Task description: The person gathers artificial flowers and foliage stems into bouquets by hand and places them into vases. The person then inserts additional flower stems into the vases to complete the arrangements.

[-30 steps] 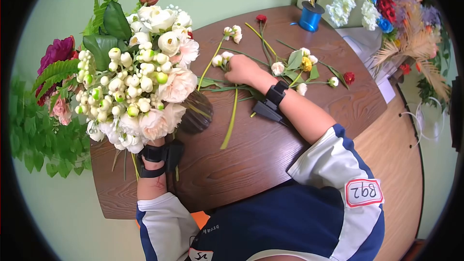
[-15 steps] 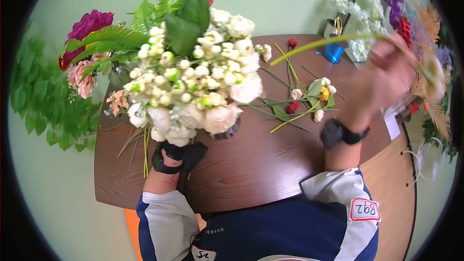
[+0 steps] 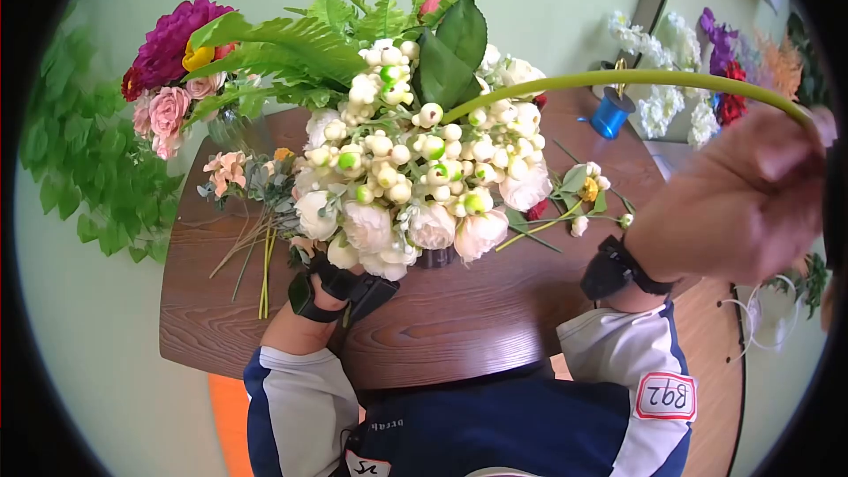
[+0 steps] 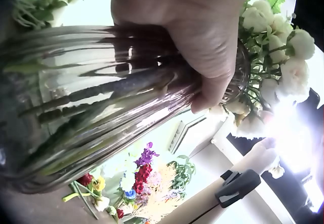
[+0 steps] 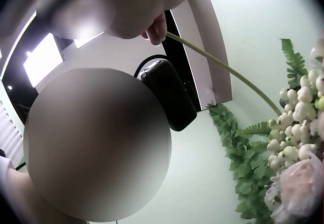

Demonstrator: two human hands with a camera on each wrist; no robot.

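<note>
The left hand [image 4: 197, 37] has its fingers and thumb curled round the neck of a ribbed glass vase [image 4: 91, 102], gripping it; dark stems show through the glass. In the head view that hand [image 3: 322, 287] sits under the bouquet [image 3: 406, 177], mostly hidden by the blooms, with a black wrist strap below it. The vase [image 3: 435, 256] stands on the brown table [image 3: 442, 327], only a dark bit of it visible beneath the pale roses. The right hand [image 3: 746, 199] is raised high and close to the head camera, fingers closed round the end of a long green stem [image 3: 618, 79]; the right wrist view shows the fingertips [image 5: 154, 29] pinching that stem [image 5: 223, 67]. The stem arcs leftward from the hand and its far end goes down into the bouquet among the white buds and dark leaves. Ferns fan out of the top of the bouquet. Behind the bouquet, on the table, loose flowers [image 3: 583, 190] lie near the right wrist, and a bundle of pink and peach flowers [image 3: 238, 185] lies on the left side. A blue spool [image 3: 611, 113] stands at the far edge. A second arrangement with a magenta bloom [image 3: 172, 44] stands at the far left corner.
</note>
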